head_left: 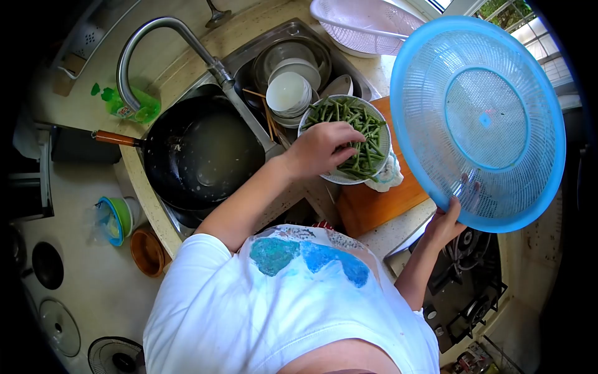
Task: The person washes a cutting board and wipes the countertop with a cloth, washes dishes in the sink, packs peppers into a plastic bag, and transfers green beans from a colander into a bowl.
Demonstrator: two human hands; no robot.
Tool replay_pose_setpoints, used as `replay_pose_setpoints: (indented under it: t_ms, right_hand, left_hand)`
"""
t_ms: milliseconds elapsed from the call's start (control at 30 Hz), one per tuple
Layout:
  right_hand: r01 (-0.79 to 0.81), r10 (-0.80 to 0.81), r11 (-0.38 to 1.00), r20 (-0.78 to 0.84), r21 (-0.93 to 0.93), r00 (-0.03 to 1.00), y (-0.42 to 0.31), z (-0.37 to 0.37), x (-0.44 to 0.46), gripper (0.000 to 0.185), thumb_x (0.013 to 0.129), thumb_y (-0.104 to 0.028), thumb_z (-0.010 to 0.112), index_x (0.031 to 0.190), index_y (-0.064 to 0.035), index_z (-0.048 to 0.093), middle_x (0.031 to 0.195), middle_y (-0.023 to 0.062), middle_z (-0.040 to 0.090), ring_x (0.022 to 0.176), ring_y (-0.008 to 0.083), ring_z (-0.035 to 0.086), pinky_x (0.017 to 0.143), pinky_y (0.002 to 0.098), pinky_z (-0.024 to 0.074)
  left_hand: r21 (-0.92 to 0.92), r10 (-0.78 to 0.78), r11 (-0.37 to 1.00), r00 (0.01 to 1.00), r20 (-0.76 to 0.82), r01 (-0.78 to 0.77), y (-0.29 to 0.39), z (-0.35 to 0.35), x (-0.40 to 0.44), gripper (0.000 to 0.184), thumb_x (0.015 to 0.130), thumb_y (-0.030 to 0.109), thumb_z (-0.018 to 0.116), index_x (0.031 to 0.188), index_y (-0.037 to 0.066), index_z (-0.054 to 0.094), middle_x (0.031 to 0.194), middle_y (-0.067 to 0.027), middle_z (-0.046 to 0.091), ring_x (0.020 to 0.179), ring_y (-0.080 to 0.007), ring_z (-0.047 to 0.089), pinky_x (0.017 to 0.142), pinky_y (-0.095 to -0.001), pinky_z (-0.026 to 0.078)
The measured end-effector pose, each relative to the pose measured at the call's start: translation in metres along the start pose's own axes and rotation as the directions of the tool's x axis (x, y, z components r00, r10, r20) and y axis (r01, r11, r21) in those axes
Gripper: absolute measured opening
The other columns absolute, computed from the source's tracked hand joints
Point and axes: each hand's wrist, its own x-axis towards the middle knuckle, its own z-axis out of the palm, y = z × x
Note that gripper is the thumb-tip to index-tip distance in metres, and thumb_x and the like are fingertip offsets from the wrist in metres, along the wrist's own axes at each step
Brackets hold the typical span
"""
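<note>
My left hand point(330, 146) is over a white perforated bowl of cut green beans point(367, 146). Its fingers are bent and apart, with the tips at the beans and nothing visibly held. My right hand point(447, 223) grips the lower rim of a large blue mesh basket point(489, 118), which is tilted up at the right; some fingers show through the mesh behind it. The bowl stands at the edge of a wooden board point(367, 209), beside a crumpled white cloth point(388, 176).
A dark wok point(202, 153) with cloudy water sits in the left sink basin, under a curved faucet point(128, 56). Stacked white bowls point(288, 93) and chopsticks point(265, 115) are at the other basin. A pink basket point(367, 25) stands behind; a gas stove point(464, 280) is lower right.
</note>
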Motion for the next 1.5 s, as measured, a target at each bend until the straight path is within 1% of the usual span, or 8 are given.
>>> replay_pose_setpoints:
  t_ms: [133,300,367,433,767,900,1000,1500]
  right_hand:
    - [0.010,-0.010,1.000,-0.012,-0.012,1.000,-0.001,-0.006,0.003,0.058,0.076,0.003,0.037,0.133,-0.0003,0.022,0.127,0.0230,0.038,0.118,0.0299,0.039,0.091,0.0411,0.0437]
    - [0.013,-0.014,1.000,-0.038,-0.027,0.999,0.003,-0.008,0.002,0.058,0.075,0.003,0.037,0.132,-0.0002,0.024,0.127,0.0228,0.038,0.117,0.0296,0.040,0.091,0.0411,0.0438]
    - [-0.050,0.051,0.999,-0.079,0.016,0.996,0.009,-0.011,0.003,0.058,0.075,0.003,0.038,0.132,-0.0005,0.025,0.127,0.0224,0.038,0.117,0.0292,0.040,0.091,0.0410,0.0438]
    - [-0.038,0.040,0.999,-0.076,0.022,0.996,0.011,-0.012,0.005,0.058,0.075,0.003,0.038,0.132,-0.0006,0.026,0.126,0.0221,0.039,0.117,0.0289,0.040,0.091,0.0406,0.0440]
    - [-0.136,0.123,0.990,-0.248,-0.035,0.961,0.018,-0.038,0.018,0.055,0.075,0.000,0.042,0.129,0.0026,0.029,0.122,0.0221,0.042,0.105,0.0283,0.050,0.078,0.0380,0.0525]
    - [-0.210,0.207,0.978,-0.269,0.019,0.941,0.025,-0.050,0.024,0.047,0.078,-0.002,0.045,0.123,0.0042,0.034,0.117,0.0213,0.045,0.097,0.0269,0.055,0.074,0.0371,0.0544]
    - [-0.303,0.327,0.941,-0.178,0.148,0.928,0.028,-0.054,0.028,0.039,0.081,-0.007,0.049,0.117,0.0055,0.038,0.113,0.0191,0.049,0.092,0.0254,0.058,0.070,0.0363,0.0559]
    - [-0.668,0.610,0.669,0.273,0.325,0.744,0.043,-0.028,0.022,0.060,0.089,-0.034,0.045,0.124,0.0103,0.025,0.121,0.0298,0.040,0.101,0.0364,0.054,0.060,0.0274,0.0571]
  left_hand:
    - [-0.423,-0.323,0.866,0.944,-0.065,0.267,-0.027,-0.014,0.005,0.024,0.080,0.005,0.057,0.104,0.001,0.058,0.098,-0.0074,0.059,0.081,-0.0119,0.057,0.070,-0.0246,0.046]
    - [0.081,-0.190,0.969,0.914,-0.358,0.233,-0.054,-0.019,0.003,0.030,0.085,0.014,0.050,0.113,0.003,0.053,0.110,-0.0139,0.056,0.101,-0.0223,0.054,0.086,-0.0305,0.042]
    - [-0.037,-0.271,0.962,0.944,-0.189,0.269,-0.067,0.000,-0.005,0.032,0.086,0.016,0.049,0.115,0.004,0.051,0.116,-0.0161,0.052,0.110,-0.0283,0.048,0.092,-0.0328,0.037]
    - [0.291,-0.218,0.926,0.970,-0.106,0.240,-0.055,0.017,-0.015,0.034,0.088,0.015,0.044,0.120,0.005,0.046,0.124,-0.0148,0.046,0.119,-0.0299,0.039,0.099,-0.0420,0.027]
    - [0.175,-0.099,0.973,0.957,-0.272,0.151,-0.026,-0.008,-0.043,0.034,0.081,0.004,0.048,0.115,0.003,0.049,0.121,-0.0153,0.047,0.115,-0.0300,0.043,0.094,-0.0403,0.034]
    - [0.012,-0.353,0.913,0.805,-0.476,0.408,-0.052,-0.003,-0.072,0.034,0.080,0.003,0.053,0.113,0.000,0.045,0.102,-0.0137,0.054,0.094,-0.0226,0.055,0.075,-0.0310,0.047]
    - [-0.689,-0.727,0.482,0.686,0.030,0.541,-0.072,0.006,-0.091,0.040,0.086,0.012,0.052,0.122,0.004,0.035,0.093,-0.0093,0.057,0.075,-0.0147,0.059,0.062,-0.0255,0.049]
    - [-0.811,-0.725,0.145,0.619,0.303,0.567,-0.049,0.010,-0.066,0.051,0.078,0.002,0.046,0.125,0.012,0.029,0.105,-0.0113,0.053,0.076,-0.0210,0.062,0.061,-0.0361,0.054]
